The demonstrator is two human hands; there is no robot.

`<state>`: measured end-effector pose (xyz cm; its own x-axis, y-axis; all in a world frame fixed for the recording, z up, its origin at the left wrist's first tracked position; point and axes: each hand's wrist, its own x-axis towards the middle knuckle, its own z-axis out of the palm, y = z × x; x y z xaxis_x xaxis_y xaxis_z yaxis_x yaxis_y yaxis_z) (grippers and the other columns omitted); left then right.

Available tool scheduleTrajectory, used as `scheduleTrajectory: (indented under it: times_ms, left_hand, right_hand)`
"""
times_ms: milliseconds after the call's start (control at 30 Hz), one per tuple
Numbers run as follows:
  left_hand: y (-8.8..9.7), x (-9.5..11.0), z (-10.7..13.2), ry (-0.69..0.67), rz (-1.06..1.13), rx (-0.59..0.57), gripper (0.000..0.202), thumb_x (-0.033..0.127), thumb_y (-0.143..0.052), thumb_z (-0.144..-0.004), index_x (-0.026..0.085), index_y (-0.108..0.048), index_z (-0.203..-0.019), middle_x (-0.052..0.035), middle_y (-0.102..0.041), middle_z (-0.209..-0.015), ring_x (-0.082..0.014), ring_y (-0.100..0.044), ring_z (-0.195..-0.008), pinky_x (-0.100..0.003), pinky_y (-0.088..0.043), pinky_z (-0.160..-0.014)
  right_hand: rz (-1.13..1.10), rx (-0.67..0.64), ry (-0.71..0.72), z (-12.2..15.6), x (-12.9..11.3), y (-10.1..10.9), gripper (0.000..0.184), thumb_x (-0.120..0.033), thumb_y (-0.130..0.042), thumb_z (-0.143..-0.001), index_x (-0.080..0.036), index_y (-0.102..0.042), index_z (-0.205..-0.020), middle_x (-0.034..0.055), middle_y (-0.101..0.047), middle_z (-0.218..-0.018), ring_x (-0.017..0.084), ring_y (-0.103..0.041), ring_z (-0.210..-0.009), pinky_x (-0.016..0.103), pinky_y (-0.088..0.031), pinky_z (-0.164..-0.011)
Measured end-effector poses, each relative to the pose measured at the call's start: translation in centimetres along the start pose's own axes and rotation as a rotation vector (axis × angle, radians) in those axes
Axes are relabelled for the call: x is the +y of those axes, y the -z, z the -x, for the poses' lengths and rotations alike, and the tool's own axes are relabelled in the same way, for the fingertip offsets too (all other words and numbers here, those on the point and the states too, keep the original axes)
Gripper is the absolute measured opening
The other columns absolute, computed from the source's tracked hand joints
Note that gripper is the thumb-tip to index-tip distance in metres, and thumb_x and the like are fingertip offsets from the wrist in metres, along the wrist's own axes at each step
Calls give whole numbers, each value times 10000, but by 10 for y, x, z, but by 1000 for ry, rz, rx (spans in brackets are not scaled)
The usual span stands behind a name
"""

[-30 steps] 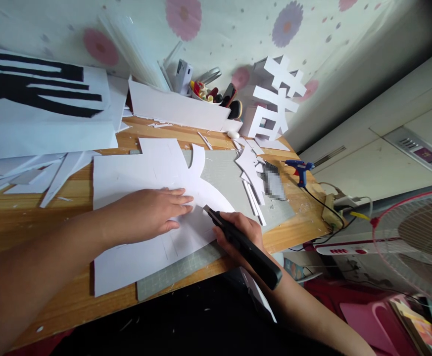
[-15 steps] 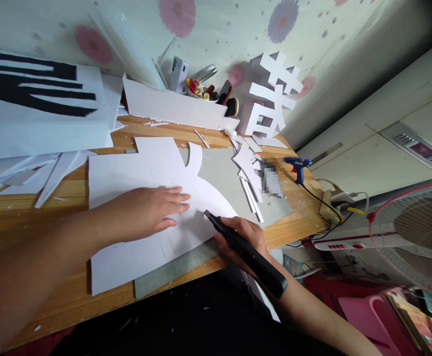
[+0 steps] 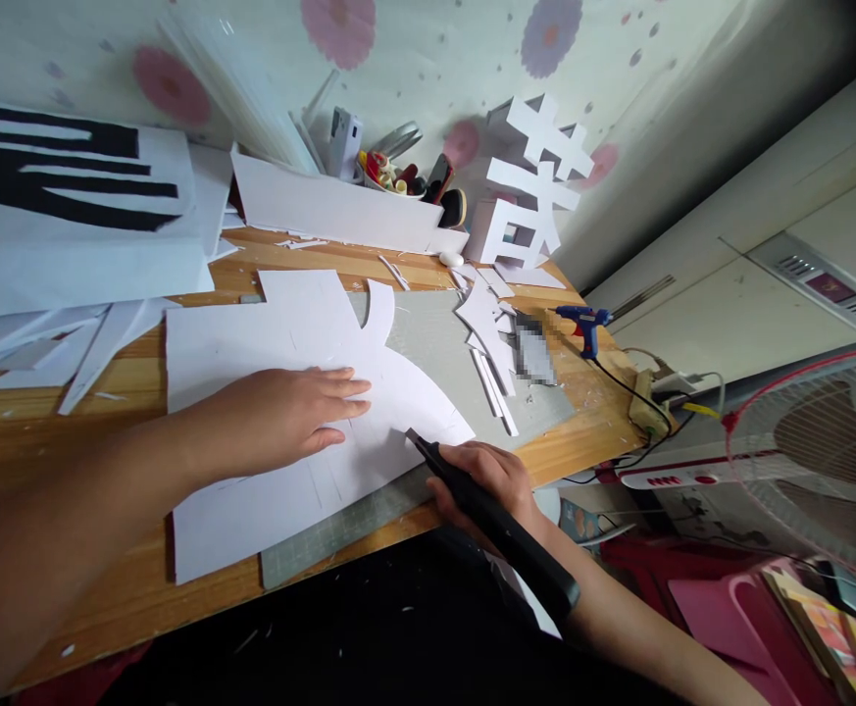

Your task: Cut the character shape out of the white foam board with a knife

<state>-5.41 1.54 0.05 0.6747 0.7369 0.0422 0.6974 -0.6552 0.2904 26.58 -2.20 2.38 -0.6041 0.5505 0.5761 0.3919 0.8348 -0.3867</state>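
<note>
My left hand (image 3: 302, 407) lies flat, fingers spread, on a white foam board (image 3: 236, 343) with faint pencil lines and a curved cut edge. Wrapped round a black utility knife (image 3: 501, 525), my right hand (image 3: 493, 480) is at the board's lower right. The knife's tip is over the board near its right point; whether it touches the surface I cannot tell. Beneath the board a grey-green cutting mat (image 3: 428, 324) shows at the right and along the front edge.
White offcuts (image 3: 490, 324) lie on the mat's right side. A blue glue gun (image 3: 583, 326) with a black cord stands beyond them. Cut-out white characters (image 3: 527, 186) stand at the back, near a pot of tools (image 3: 390, 176). A fan (image 3: 825, 441) is at the right.
My right hand and the knife have shifted slightly down and right relative to the board. My left hand stays flat on the board. The whole view has drifted a little.
</note>
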Motion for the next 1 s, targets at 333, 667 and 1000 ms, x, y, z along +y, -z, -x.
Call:
scheduleTrajectory:
  times_ms: [333,667,1000]
  left_hand:
    - [2,0,0,6,-28,-16,432,308,-541,-1045,333,-673,-1455,8,-619,-1600,-278,-529,-1521,-424,-495,-1152]
    - [2,6,0,13,-60,-1,436,315,-561,-1037,319,-681,-1456,-12,-599,-1615,-293,-541,-1511,-446,-485,-1194]
    - [5,17,-1,-37,-91,55,423,271,-580,-1052,242,-673,-1463,-66,-623,-1593,-279,-511,-1535,-433,-378,-1292]
  right_hand:
    - [31,-37,2,8,-9,9,277,-164,-645,-973,-234,-571,-1230,10,-692,-717,167,-643,-537,259,-516,-508]
    - [57,183,-154,21,-6,7,178,-298,-695,-933,-270,-640,-1100,-20,-715,-679,163,-664,-491,258,-521,-476]
    - [-103,141,-334,-44,13,-21,211,-312,-700,-914,-259,-699,-1119,30,-840,-946,195,-803,-768,312,-653,-696]
